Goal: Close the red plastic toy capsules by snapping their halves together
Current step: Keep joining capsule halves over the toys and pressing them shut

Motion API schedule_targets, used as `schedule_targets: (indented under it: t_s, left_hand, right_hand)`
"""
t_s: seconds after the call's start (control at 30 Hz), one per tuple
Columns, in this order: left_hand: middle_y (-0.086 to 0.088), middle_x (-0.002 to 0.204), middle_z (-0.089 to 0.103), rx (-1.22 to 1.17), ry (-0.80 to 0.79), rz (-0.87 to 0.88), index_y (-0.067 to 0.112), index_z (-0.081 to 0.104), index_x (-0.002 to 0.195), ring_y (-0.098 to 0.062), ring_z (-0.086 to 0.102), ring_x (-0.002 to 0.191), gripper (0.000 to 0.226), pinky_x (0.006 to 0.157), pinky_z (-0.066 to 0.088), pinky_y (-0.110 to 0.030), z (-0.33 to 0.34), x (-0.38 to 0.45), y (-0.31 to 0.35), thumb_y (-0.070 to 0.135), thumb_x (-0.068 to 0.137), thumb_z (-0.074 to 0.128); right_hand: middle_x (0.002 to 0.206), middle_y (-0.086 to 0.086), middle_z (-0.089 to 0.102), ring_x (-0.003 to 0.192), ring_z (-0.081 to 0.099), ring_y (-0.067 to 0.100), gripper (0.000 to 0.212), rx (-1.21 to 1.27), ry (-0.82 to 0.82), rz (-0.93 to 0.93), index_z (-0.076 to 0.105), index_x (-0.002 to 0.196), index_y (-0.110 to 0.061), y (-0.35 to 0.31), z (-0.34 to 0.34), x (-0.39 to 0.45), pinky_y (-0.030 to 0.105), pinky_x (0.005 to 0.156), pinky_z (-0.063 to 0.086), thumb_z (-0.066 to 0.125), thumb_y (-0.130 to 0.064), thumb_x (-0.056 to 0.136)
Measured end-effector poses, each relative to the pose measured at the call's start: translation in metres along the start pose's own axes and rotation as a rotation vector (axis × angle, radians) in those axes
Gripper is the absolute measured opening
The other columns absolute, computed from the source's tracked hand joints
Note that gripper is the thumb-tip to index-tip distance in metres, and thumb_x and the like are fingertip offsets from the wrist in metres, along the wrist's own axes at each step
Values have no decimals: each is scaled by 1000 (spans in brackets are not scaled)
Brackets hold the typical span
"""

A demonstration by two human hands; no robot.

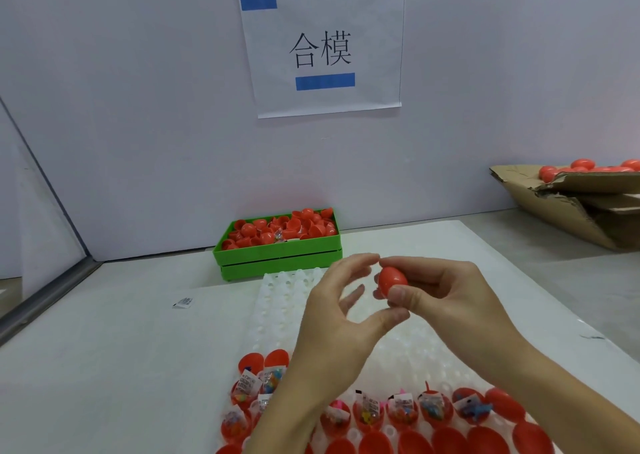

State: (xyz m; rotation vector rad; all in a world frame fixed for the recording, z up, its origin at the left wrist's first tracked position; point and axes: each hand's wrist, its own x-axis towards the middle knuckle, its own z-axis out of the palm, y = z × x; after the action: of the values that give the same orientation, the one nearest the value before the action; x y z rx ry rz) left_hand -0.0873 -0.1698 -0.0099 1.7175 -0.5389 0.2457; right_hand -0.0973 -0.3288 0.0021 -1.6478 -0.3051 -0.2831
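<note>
Capsule partly hidden by right hand fingers, carton cut by right edge, bottom capsule row cut off, sachet print unreadable

A white paper sheet taped to the wall above the green crate reads "合模"; print on the small sachet left of the crate is too small to read
</note>
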Motion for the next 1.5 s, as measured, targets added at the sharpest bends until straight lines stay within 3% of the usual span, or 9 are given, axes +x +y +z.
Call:
schedule_targets:
  t_s: [0.13,0.37,0.43,0.77,0.97,1.1,1.3,1.4,1.5]
  left_hand:
    - [7,124,69,-272,-125,-80,23,63,129,-12,63,118,58,99,52,-29,-6,1,1,35,75,79]
    - [0,110,75,-330,-93,-58,26,75,113,-18,69,109,33,92,55,-28,1,1,3,35,81,72]
    - [1,105,76,-345,-45,-83,31,77,101,-17,71,104,22,87,57,-25,6,1,3,32,81,69]
    - [1,95,78,-256,37,-89,25,76,97,-20,75,92,20,83,59,-28,11,-2,1,11,91,62]
    - [3,99,77,-284,36,-48,29,76,99,-15,73,97,21,84,58,-26,9,-2,5,15,87,65]
    - [-2,111,75,-451,-9,-93,28,77,106,-20,69,109,28,90,56,-27,8,1,4,25,79,69]
    - [0,118,72,-425,-19,-146,26,69,120,-19,66,115,37,90,57,-31,5,2,-3,24,83,71]
    - [13,114,72,-260,48,-111,37,68,114,-5,65,113,38,88,57,-22,3,2,-2,32,77,77]
    - [23,106,72,-147,149,-49,40,68,108,6,65,104,40,74,51,-7,1,3,0,33,71,82]
  right_hand:
    - [100,5,77,96,74,20,39,218,-115,-15,79,102,-20,-7,-6,0,19,78,57,77,-27,63]
    - [105,6,76,99,73,23,49,214,-189,-39,79,102,-25,-9,-8,0,24,80,58,85,-48,59]
    - [102,5,77,96,74,23,39,199,-143,-55,80,98,-27,-7,-5,0,26,79,59,81,-40,62]
    - [89,10,78,86,76,26,21,240,-40,-65,81,83,-25,-3,7,-5,29,71,61,74,-19,65]
    - [90,2,78,88,75,19,27,195,-1,-154,79,89,-23,-4,7,-5,22,73,59,75,-17,63]
    - [95,-1,78,91,75,17,32,197,-41,-154,76,97,-21,-8,3,-4,18,76,57,76,-18,65]
    - [108,-10,75,101,72,10,60,56,-122,-101,60,128,-33,-5,0,-3,21,84,57,76,-32,70]
    - [108,-19,73,99,71,4,66,-12,-102,-80,54,130,-44,-2,-1,-1,18,81,57,75,-40,67]
    - [108,-16,74,98,72,7,65,-58,-60,-73,55,131,-39,0,-5,2,20,80,58,74,-42,69]
